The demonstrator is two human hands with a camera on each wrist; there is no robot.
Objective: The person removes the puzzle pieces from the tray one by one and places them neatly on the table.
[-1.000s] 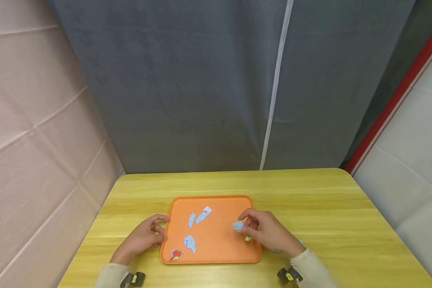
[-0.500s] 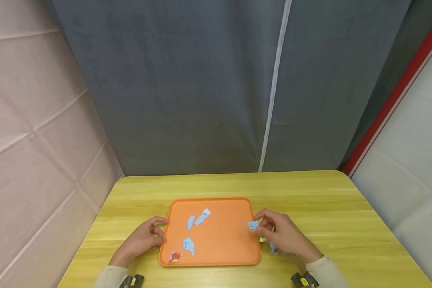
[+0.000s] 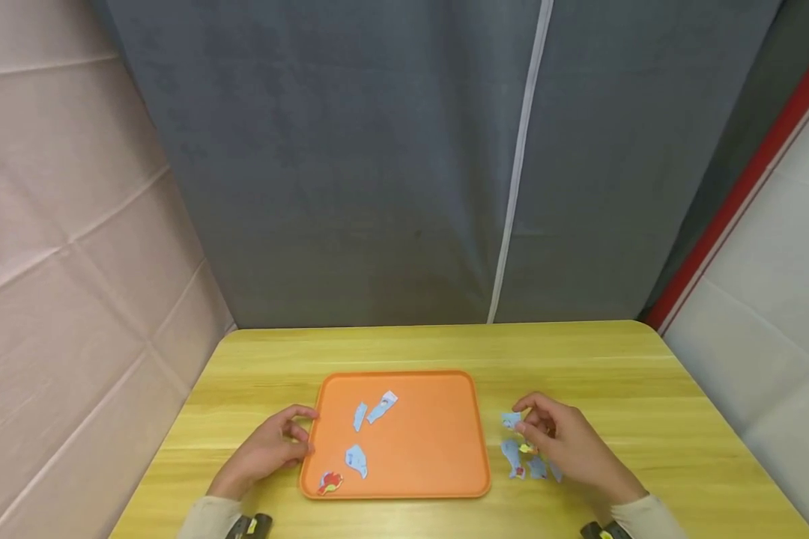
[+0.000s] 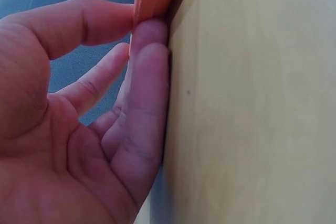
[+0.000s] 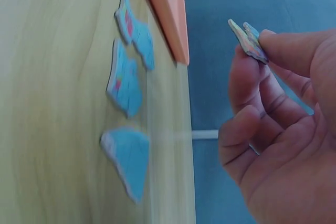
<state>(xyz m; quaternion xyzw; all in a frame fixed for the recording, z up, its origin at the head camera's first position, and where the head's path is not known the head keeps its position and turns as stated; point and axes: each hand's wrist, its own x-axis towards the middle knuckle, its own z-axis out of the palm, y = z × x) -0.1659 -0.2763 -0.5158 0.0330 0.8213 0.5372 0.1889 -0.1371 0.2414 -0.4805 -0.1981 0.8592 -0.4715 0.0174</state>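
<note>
At the left edge of the orange tray (image 3: 418, 449), my left hand (image 3: 270, 451) holds the rim; the left wrist view shows the thumb (image 4: 89, 19) against it and bent fingers beside the tabletop. To the right of the tray, my right hand (image 3: 569, 442) pinches a light-blue jigsaw puzzle piece (image 3: 510, 420) between thumb and fingertips. Yellow and blue parts show at the pinched puzzle piece (image 5: 247, 40) in the right wrist view. Below this hand lie several blue puzzle pieces (image 3: 512, 455) on the table, one with a red patch; the hand partly covers them.
On the tray are two narrow blue pieces (image 3: 382, 407) near the back, a wider blue piece (image 3: 356, 460) and a red piece (image 3: 330, 482) at the front left corner. The wooden table (image 3: 580, 359) ends at a grey curtain (image 3: 350, 187).
My right hand has moved right, from over the tray to beside it, carrying the blue puzzle piece. The pieces on the table came into sight. My left hand stays at the tray's edge.
</note>
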